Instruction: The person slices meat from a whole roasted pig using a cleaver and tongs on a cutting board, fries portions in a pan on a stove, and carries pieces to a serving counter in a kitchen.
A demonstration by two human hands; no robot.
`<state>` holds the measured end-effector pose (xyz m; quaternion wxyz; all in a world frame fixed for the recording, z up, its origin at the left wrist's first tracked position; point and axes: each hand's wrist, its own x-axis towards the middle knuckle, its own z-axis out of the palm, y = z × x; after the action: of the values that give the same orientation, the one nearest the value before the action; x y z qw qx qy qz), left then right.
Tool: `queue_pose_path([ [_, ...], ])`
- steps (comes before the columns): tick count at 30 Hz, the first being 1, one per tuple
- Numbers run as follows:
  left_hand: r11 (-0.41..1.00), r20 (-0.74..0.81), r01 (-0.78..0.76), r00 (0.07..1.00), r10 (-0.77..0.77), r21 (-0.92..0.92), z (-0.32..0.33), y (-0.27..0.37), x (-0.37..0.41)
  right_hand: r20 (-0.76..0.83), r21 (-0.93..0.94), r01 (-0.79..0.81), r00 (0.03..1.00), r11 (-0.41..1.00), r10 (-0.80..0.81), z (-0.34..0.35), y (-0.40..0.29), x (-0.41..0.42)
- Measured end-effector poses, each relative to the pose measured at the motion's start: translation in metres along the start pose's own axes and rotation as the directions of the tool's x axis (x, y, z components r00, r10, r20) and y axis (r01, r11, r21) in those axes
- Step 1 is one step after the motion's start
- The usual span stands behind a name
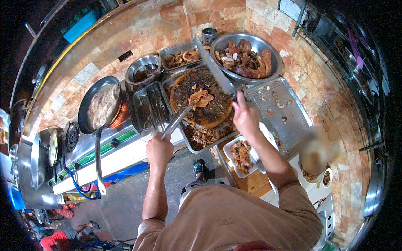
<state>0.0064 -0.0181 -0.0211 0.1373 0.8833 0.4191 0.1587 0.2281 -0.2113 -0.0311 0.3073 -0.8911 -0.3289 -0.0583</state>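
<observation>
My left hand grips metal tongs, whose tips rest on a piece of cooked meat. That meat lies on a round wooden chopping block with a dark, worn top. In my right hand is the handle of a large knife. Its blade is slightly blurred and points away from me, above the right part of the block. Chopped meat bits fill the near part of the metal tray under the block.
On the left burner sits a frying pan, flame beneath, handle jutting past the stove edge. A steel bowl of meat stands back right, beside a metal tray with scraps. A foam container of chopped meat is near my right forearm.
</observation>
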Motion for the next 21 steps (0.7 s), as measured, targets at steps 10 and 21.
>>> queue_pose_path([
  [10, 0.995, 0.040, 0.063, 0.997, -0.060, -0.078, 0.011, -0.012, -0.004, -0.037, -0.128, 0.102, 0.994, 0.987, -0.107, 0.007, -0.042, 0.012],
  [21, 0.992, 0.046, 0.042, 0.998, -0.037, -0.121, 0.012, -0.017, -0.009, -0.206, -0.100, 0.220, 0.949, 0.970, -0.237, 0.010, -0.046, 0.023],
])
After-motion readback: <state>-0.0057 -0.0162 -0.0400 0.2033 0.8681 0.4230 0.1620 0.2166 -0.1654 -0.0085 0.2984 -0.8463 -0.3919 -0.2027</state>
